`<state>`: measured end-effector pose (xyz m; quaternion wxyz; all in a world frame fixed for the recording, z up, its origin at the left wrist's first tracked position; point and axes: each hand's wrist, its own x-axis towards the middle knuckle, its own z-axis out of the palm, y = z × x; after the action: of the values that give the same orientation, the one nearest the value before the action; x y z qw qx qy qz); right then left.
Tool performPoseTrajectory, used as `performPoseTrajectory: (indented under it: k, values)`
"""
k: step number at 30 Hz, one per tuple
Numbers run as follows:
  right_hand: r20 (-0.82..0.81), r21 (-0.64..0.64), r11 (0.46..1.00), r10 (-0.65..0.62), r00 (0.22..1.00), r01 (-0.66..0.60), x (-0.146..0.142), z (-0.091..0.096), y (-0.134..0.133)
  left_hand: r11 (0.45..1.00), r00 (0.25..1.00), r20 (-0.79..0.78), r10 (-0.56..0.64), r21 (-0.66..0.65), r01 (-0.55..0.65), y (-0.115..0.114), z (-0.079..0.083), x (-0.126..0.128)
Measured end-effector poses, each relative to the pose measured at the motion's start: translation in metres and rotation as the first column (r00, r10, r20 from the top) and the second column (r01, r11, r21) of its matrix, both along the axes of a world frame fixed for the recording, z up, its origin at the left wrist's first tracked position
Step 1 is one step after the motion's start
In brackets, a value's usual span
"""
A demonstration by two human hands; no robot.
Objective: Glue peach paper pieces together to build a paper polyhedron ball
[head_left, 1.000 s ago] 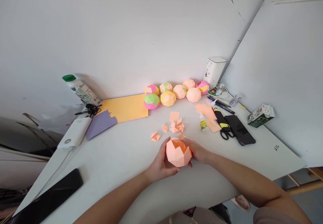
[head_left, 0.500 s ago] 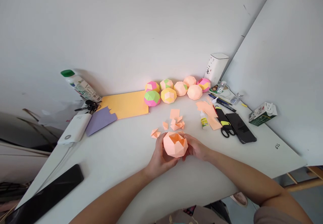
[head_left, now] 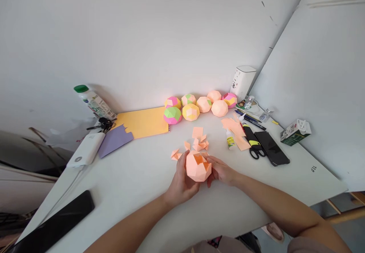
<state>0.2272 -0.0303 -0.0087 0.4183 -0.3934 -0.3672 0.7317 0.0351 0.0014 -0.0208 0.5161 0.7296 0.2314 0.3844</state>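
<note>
A peach folded-paper ball (head_left: 197, 170) is held between both hands above the near part of the table. Its top has a jagged opening that shows the orange-looking inside. My left hand (head_left: 180, 184) cups the ball's left side and underside, fingers closed around it. On the other side, my right hand (head_left: 222, 171) grips the rim and right edge; some of its fingers are hidden behind the ball. Just beyond lie several small folded peach paper pieces (head_left: 200, 145), a peach paper square (head_left: 197, 132) and another folded piece (head_left: 176, 155) by the left fingertips.
Several finished paper balls (head_left: 191, 112) stand along the wall. To the right are a glue bottle (head_left: 230, 140), peach paper scraps (head_left: 235, 129), scissors (head_left: 257, 150), a phone (head_left: 272, 147) and a carton (head_left: 295, 132). Yellow paper (head_left: 145, 123), purple paper (head_left: 115, 140) and a white device (head_left: 86, 150) lie left.
The paper ball has turned slightly in my hands, its opening now facing more to the right. Both hands keep their hold. The whole view has shifted a little.
</note>
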Motion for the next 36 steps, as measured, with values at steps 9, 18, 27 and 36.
performPoseTrajectory:
  k: [9,18,27,36]
  values:
    - [0.488,0.370,0.921,-0.302,0.819,0.119,0.000,-0.002,-0.011,0.863,0.970,0.175,-0.169,-0.450,0.232,0.000,-0.002,-0.004]
    - [0.604,0.784,0.609,-0.708,0.365,-0.117,0.009,-0.005,0.000,0.902,0.980,0.103,-0.170,-0.385,0.197,0.000,-0.009,-0.005]
    - [0.675,0.738,0.612,-0.687,0.269,-0.286,0.012,-0.019,0.005,0.903,0.988,0.057,-0.143,-0.401,0.154,0.001,-0.003,-0.005]
    - [0.663,0.749,0.620,-0.698,0.272,-0.234,0.015,-0.018,0.007,0.811,0.961,0.193,-0.198,-0.519,0.271,0.004,0.001,-0.004]
